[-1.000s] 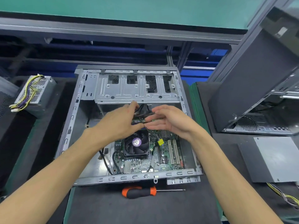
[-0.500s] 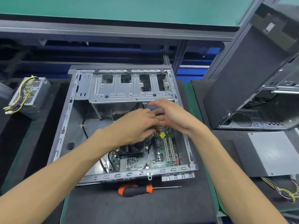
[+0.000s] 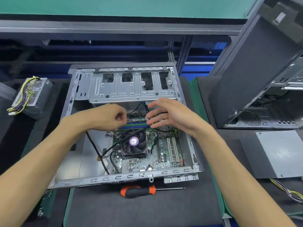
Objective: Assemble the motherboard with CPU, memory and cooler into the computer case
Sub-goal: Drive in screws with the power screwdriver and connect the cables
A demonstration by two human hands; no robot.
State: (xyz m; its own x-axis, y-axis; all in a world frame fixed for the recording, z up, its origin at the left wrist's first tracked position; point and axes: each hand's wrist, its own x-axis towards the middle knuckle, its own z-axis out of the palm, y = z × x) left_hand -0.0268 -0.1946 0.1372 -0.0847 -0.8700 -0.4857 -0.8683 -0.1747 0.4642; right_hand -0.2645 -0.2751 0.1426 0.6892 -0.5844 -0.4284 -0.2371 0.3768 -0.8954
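Observation:
The open computer case (image 3: 72, 102) lies flat in the middle of the bench. Inside it sits the green motherboard (image 3: 164, 153), with a black cooler fan (image 3: 134, 142) bearing a purple label. Blue and green memory slots (image 3: 136, 125) run just behind the fan. My left hand (image 3: 111, 117) hovers over the left end of the slots, its fingers curled shut with nothing visible in them. My right hand (image 3: 168, 115) has its fingers stretched out flat, the fingertips resting on the right end of the slots. Black cables (image 3: 96, 149) trail across the case floor.
An orange and black screwdriver (image 3: 137, 191) lies in front of the case. A power supply (image 3: 32, 95) with yellow wires sits at the left. A second case (image 3: 246, 79) stands at the right, with a grey metal box (image 3: 278, 153) before it. The drive cage (image 3: 132, 89) spans the case's far end.
My hands have drawn apart. The left hand moved left off the cooler and closed; the right hand's fingers spread. The fan and memory slots now show between them.

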